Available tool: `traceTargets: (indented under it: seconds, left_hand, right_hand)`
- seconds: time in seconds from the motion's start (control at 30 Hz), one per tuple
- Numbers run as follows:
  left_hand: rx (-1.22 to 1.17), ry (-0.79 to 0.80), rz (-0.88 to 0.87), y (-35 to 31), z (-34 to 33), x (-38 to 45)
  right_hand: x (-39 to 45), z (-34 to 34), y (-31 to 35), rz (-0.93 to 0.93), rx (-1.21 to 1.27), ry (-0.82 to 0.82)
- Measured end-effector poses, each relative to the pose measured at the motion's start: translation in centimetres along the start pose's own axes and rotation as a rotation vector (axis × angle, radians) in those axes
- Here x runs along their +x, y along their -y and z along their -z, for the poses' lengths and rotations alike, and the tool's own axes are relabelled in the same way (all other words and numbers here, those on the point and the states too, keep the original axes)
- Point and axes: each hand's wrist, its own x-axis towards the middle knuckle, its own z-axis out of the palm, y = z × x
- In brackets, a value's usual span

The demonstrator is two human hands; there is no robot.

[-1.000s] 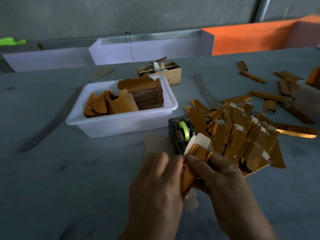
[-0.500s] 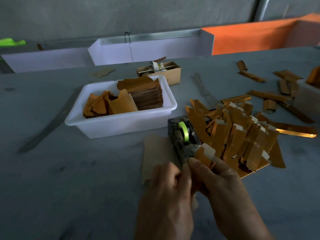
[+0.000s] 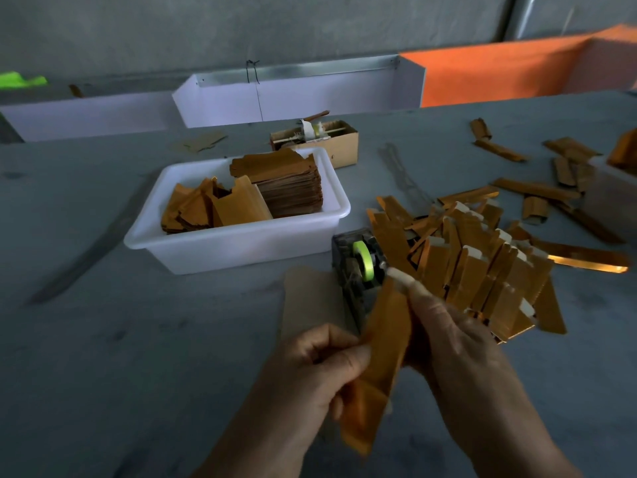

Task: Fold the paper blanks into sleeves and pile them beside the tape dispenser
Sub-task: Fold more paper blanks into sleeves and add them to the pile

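Note:
Both hands hold one orange-gold paper sleeve (image 3: 381,360) upright in front of me. My left hand (image 3: 310,370) pinches its left edge between thumb and fingers. My right hand (image 3: 462,360) grips its right side and upper end. Just behind it sits the dark tape dispenser (image 3: 358,267) with a green tape roll. To the dispenser's right lies a pile of folded sleeves (image 3: 475,267). A white tub (image 3: 241,243) behind left holds a stack of flat paper blanks (image 3: 286,188).
A tan flat sheet (image 3: 310,305) lies left of the dispenser. A small cardboard box (image 3: 320,139) stands behind the tub. Loose gold strips (image 3: 537,188) are scattered at the right, near another tub's corner (image 3: 613,181). White and orange partitions line the table's far edge.
The sleeve, bunched low between both hands before, now stands long and unfolded in view. My hands have spread slightly apart along it.

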Motion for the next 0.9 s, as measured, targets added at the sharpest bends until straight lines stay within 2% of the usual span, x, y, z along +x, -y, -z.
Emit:
traceTargets:
  seconds: [0.13, 0.2, 0.33, 0.53, 0.83, 0.9]
  left_hand:
    - [-0.18, -0.16, 0.0, -0.2, 0.1, 0.6]
    - [-0.229, -0.202, 0.002, -0.1, 0.0, 1.0]
    - [-0.258, -0.233, -0.013, 0.3, -0.7, 1.5]
    - [-0.225, -0.182, -0.012, 0.4, -1.6, 1.9]
    - [-0.151, -0.173, 0.016, 1.4, -2.1, 2.6]
    - [-0.149, -0.166, 0.013, 1.5, -2.0, 2.6]
  right_hand:
    - [1.3, 2.0, 0.5, 0.277, -0.373, -0.221]
    - [2.1, 2.7, 0.2, 0.283, -0.514, -0.208]
    - [3.0, 2.8, -0.7, 0.194, -0.526, -0.126]
    - [4.1, 1.9, -1.1, 0.134, -0.553, -0.053]
    - [4.6, 0.9, -1.2, 0.107, -0.512, -0.07]
    - [4.4, 0.6, -1.3, 0.123, -0.415, -0.079]
